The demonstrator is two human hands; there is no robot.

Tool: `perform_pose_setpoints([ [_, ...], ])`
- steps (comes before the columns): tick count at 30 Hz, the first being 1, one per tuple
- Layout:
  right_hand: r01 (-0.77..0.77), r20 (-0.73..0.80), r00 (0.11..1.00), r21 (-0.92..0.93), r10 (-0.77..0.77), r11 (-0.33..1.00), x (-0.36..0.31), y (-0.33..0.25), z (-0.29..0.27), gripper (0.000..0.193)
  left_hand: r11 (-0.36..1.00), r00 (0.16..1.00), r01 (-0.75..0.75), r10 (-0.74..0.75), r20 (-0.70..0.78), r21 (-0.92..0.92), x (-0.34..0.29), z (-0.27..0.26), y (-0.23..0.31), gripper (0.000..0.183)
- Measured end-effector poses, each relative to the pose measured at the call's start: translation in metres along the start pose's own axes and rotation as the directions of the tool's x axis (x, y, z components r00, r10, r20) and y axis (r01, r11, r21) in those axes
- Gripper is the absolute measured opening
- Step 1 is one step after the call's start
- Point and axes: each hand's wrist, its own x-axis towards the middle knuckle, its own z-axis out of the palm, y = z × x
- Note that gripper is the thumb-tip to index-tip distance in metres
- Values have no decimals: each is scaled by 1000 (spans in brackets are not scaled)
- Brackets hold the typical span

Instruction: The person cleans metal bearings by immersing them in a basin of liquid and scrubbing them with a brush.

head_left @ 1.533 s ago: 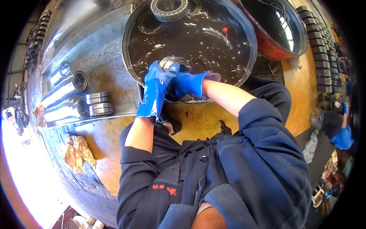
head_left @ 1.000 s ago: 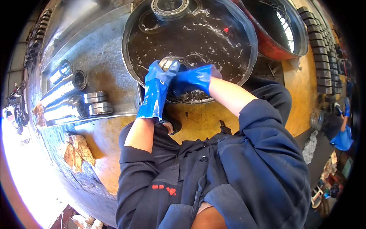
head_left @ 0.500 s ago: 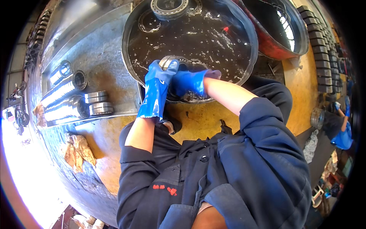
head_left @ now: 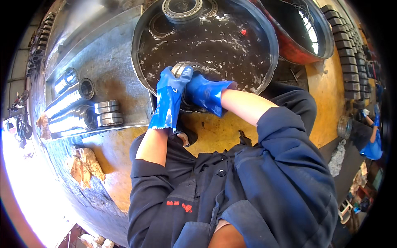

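Yellow floor, round grey metal tub; blue-gloved left hand curled round silver metal ring; blue-gloved right hand alongside, can't tell opening or hold.

Crumpled tan cloth (brown-blotched)

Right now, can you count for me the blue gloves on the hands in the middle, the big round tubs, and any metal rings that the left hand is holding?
Blue gloves: 2, one on the left hand, one on the right hand
Big tubs: 2, a dark tub and a red tub
Held metal ring: 1
Total: 5
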Motion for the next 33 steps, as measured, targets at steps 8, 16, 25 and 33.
perform_pose_setpoints([
  [8,-522,562,827,749,26,407,20,8,-10,25,998,997,25,-29,-71,-52,-5,-6,-7,77],
  [16,-410,409,912,911,37,35,23,5,6,28,999,999,24,-22,-42,39,0,-3,-4,81],
  [25,-289,323,941,612,101,736,24,2,-1,22,1000,998,13,-14,-54,-15,-4,-8,-6,78],
  [33,-321,366,929,745,45,585,13,-8,-16,24,999,996,22,-24,-81,-28,-7,-10,-9,79],
])
